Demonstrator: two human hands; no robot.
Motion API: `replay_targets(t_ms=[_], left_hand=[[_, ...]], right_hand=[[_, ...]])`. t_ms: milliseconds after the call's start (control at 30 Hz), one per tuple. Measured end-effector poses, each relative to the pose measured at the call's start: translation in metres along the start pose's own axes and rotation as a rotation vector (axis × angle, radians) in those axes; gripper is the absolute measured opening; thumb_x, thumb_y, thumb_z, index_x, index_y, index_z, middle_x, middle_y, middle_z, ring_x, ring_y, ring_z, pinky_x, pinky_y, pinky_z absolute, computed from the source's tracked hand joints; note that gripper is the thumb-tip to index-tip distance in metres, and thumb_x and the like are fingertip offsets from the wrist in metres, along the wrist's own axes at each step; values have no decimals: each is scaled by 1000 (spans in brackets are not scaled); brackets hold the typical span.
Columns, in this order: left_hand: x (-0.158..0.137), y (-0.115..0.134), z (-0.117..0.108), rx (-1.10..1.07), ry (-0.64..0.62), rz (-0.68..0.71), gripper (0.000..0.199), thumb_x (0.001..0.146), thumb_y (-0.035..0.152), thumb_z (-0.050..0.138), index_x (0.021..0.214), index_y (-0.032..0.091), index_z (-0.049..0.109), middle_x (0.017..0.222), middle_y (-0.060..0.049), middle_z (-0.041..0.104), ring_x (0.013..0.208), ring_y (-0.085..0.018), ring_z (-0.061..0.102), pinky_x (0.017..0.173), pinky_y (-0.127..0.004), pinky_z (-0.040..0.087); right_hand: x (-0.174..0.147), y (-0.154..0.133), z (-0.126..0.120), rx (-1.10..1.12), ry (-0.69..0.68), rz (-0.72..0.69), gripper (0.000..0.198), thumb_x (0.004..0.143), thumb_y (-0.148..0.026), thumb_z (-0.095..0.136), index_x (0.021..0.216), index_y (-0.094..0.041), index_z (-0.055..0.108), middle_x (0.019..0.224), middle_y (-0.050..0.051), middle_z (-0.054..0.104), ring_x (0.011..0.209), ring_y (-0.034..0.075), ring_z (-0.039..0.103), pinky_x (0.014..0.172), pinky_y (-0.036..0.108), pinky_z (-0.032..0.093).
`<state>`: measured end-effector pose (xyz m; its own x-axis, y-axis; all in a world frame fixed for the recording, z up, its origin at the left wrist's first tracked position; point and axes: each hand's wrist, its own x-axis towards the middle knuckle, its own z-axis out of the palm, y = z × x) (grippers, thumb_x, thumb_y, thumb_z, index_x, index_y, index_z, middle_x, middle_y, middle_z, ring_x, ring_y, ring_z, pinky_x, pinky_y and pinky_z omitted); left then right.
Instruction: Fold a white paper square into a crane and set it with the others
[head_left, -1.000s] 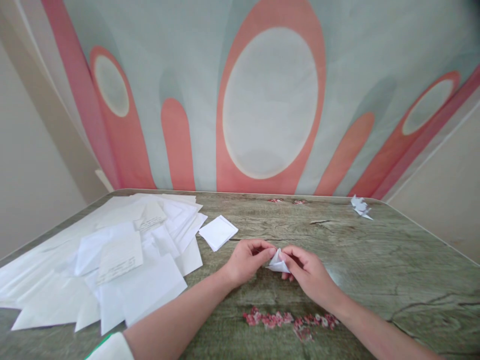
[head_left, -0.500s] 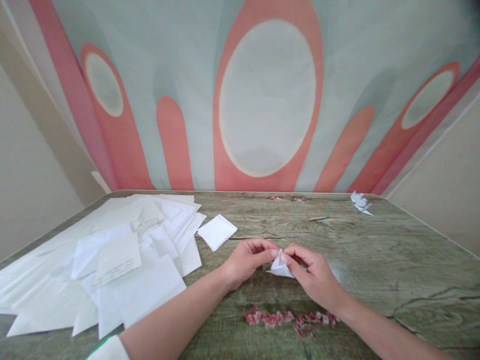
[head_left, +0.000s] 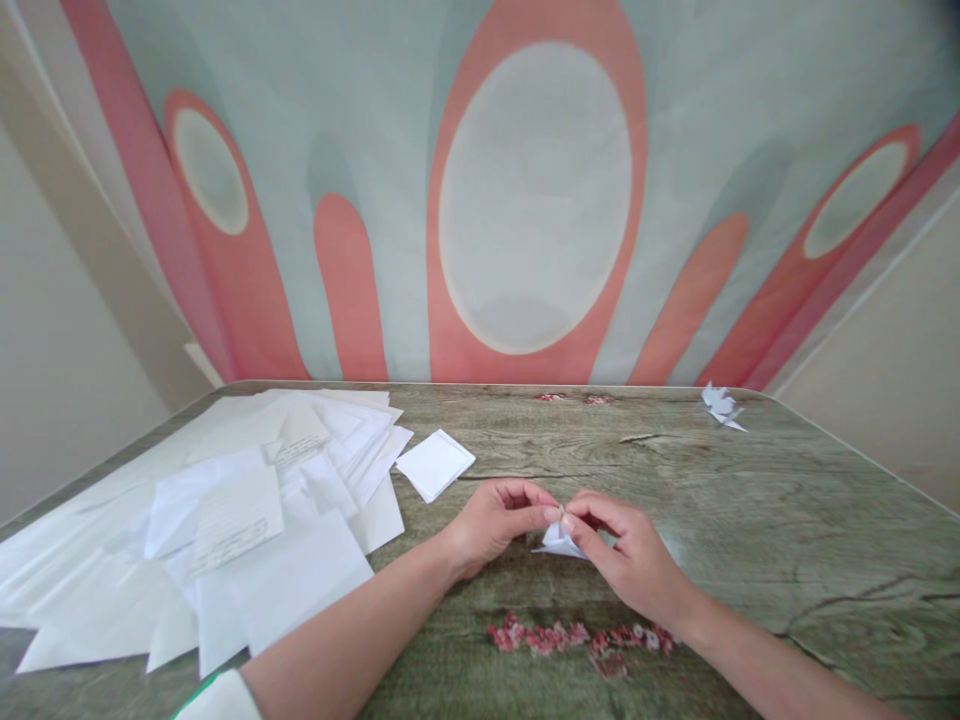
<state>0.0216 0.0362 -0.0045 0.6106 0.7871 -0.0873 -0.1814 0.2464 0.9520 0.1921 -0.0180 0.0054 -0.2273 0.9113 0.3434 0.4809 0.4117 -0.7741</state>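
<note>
Between my hands is a small folded white paper, with a flat pointed base and an upright part pinched at the top. My left hand grips that upper part from the left between thumb and fingers. From the right, my right hand pinches the same paper, its thumb close to the left one. The fingertips of both hands nearly meet and hide the top of the fold. A small stack of square white papers lies on the table, up and left of my left hand.
A wide, overlapping pile of white sheets covers the table's left side, some bearing writing. Folded white paper pieces sit at the far right corner. The wood-patterned table has pink flower prints. Behind it stands a patterned wall.
My fingertips have drawn slightly closer over the top of the folded paper, so less of its upright tip shows. The other papers lie as before.
</note>
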Motion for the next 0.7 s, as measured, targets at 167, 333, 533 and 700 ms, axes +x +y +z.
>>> replay_targets(t_ms=[167,333,533,700], left_hand=[[0,1,-1,13,-3,-2,25,63,32,75,74,11,66,68,0,62,61,-8,50,61,-21,36],[-1,1,0,24,-10,-2,28,62,35,75,73,12,66,67,0,62,60,-9,50,62,-22,36],[-1,1,-2,68,-27,-2,31,63,38,74,73,11,64,66,0,60,60,-9,48,60,-21,35],[0,0,-2,130,-48,-2,34,65,42,71,74,11,61,66,0,57,59,-9,46,59,-21,34]], right_hand=[[0,-1,-1,-10,-7,-2,21,86,-27,46,70,-18,57,65,0,53,62,13,50,59,23,39],[0,0,0,-23,-12,-11,21,86,-27,46,71,-18,58,66,0,54,63,13,51,60,24,39],[-1,0,0,-40,-26,-21,21,86,-26,46,71,-18,58,67,1,55,63,13,52,61,24,40],[-1,0,0,-50,-30,-32,20,86,-25,46,72,-18,58,67,1,56,63,13,52,61,25,40]])
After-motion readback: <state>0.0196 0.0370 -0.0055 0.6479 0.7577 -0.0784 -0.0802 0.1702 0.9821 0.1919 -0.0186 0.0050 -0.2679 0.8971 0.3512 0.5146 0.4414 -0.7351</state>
